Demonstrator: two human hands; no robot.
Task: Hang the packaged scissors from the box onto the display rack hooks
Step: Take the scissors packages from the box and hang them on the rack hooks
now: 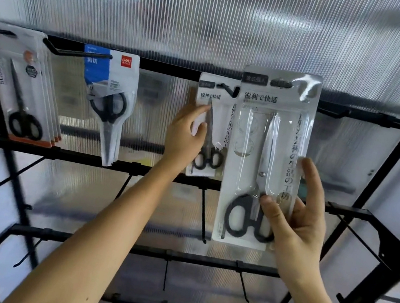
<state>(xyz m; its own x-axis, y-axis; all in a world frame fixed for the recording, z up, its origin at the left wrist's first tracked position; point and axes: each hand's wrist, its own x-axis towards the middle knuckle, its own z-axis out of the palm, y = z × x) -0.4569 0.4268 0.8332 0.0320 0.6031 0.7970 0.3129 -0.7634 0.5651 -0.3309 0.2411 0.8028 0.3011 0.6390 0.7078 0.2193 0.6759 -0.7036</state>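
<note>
My right hand [295, 219] grips a large white pack of black-handled scissors [268, 141] by its lower right, thumb on the front, and holds it upright before the top bar of the black display rack [170, 66]. My left hand [185, 136] touches the left edge of a smaller white scissors pack [212, 129] that hangs on a hook [227, 89] of that bar; its fingers look fairly straight. Farther left hang a blue-and-white scissors pack [112, 101] and a stack of orange-trimmed packs [25, 89]. The box is out of view.
Bare black hooks [203, 214] stick out from the lower bars of the rack. Another bare hook [336, 112] sits on the top bar to the right of the large pack. A ribbed translucent panel [215, 17] backs the rack.
</note>
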